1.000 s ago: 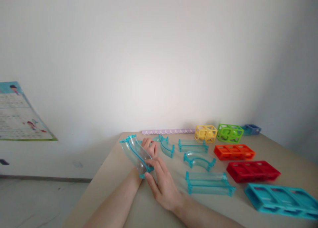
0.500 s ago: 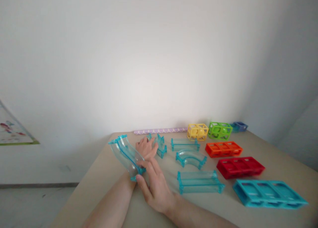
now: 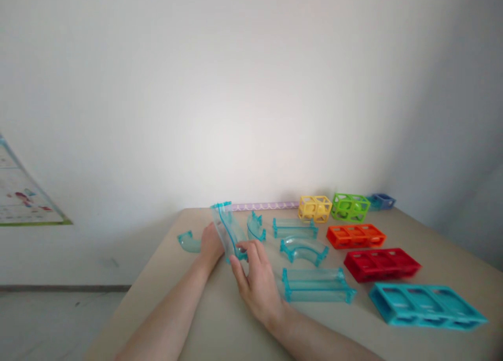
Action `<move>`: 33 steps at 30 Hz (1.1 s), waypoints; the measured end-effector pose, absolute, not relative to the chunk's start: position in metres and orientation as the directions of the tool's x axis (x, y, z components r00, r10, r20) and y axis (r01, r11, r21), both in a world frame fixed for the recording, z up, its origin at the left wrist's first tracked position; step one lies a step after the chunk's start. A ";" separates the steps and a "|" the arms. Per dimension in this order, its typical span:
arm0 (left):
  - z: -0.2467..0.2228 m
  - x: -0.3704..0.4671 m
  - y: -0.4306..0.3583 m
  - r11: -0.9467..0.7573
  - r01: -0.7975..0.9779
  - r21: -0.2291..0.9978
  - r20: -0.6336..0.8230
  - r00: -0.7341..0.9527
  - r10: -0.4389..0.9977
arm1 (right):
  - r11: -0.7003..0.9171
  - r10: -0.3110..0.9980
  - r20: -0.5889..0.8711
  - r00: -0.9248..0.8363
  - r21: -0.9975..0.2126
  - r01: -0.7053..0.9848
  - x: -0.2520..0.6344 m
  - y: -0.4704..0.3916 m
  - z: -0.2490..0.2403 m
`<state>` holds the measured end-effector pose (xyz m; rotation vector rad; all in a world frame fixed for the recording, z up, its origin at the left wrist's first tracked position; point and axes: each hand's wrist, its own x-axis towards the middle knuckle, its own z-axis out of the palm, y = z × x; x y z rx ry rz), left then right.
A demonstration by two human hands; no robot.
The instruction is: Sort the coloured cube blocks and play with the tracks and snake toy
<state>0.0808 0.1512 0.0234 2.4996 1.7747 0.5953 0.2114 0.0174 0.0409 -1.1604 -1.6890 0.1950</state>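
Observation:
My right hand [image 3: 257, 282] pinches the lower end of a translucent blue sloped track piece [image 3: 227, 226] between thumb and fingers, holding it tilted up above the table. Partly behind that piece is my left hand [image 3: 211, 241], its back toward me and its fingers mostly hidden. A clear blue curved track piece [image 3: 190, 242] sticks out to the left of the left hand, seemingly in its grip, low over the table. Just right of the sloped piece lies another curved track piece [image 3: 255, 228].
Straight track pieces [image 3: 319, 286] [image 3: 294, 229] and a curved one [image 3: 303, 250] lie right of my hands. Farther right are teal [image 3: 428, 306], red [image 3: 381, 264] and orange [image 3: 356, 236] frame blocks. Yellow [image 3: 314, 209], green [image 3: 349, 207] and blue [image 3: 383, 200] blocks stand by the wall, near a purple strip [image 3: 267, 206].
My left hand has moved left and back from among the track pieces, with a curved piece now at its left. My right hand has carried the sloped piece to the right.

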 end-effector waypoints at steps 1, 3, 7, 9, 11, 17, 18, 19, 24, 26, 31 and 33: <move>0.023 0.076 0.145 -0.353 0.909 0.219 0.307 0.279 0.910 | 0.484 0.762 0.646 0.031 -0.601 0.636 0.211 0.021 0.039; 0.021 0.068 0.133 -0.352 0.915 0.198 0.338 0.273 0.901 | 0.410 0.755 0.649 0.091 -0.576 0.707 0.211 0.028 0.033; 0.020 0.051 0.118 -0.378 0.905 0.195 0.358 0.294 0.886 | 0.310 0.755 0.643 0.133 -0.528 0.791 0.207 0.042 0.019; 0.023 0.043 0.116 -0.413 0.886 0.210 0.347 0.327 0.879 | 0.312 0.775 0.625 0.091 -0.504 0.805 0.206 0.045 0.015; 0.027 0.038 0.117 -0.439 0.868 0.230 0.337 0.353 0.873 | 0.339 0.807 0.591 0.027 -0.499 0.798 0.205 0.045 0.014; 0.047 0.041 0.108 -0.599 0.746 0.292 0.430 0.457 0.779 | 0.410 0.854 0.514 -0.078 -0.573 0.710 0.206 0.040 0.018; 0.050 0.043 0.104 -0.633 0.712 0.304 0.437 0.486 0.757 | 0.419 0.856 0.510 -0.087 -0.584 0.696 0.206 0.041 0.017; 0.054 0.045 0.099 -0.664 0.677 0.318 0.432 0.520 0.737 | 0.426 0.856 0.508 -0.094 -0.592 0.684 0.206 0.042 0.016; 0.059 0.049 0.085 -0.736 0.608 0.298 0.395 0.624 0.675 | 0.426 0.865 0.492 -0.097 -0.620 0.658 0.208 0.049 0.013; 0.055 0.048 0.088 -0.730 0.616 0.296 0.391 0.619 0.681 | 0.425 0.867 0.488 -0.098 -0.622 0.657 0.207 0.048 0.015; 0.043 0.044 0.103 -0.688 0.638 0.346 0.393 0.568 0.723 | 0.453 0.853 0.510 -0.111 -0.618 0.642 0.206 0.042 0.017; 0.039 0.045 0.108 -0.676 0.646 0.355 0.408 0.543 0.734 | 0.457 0.852 0.511 -0.118 -0.613 0.645 0.205 0.040 0.016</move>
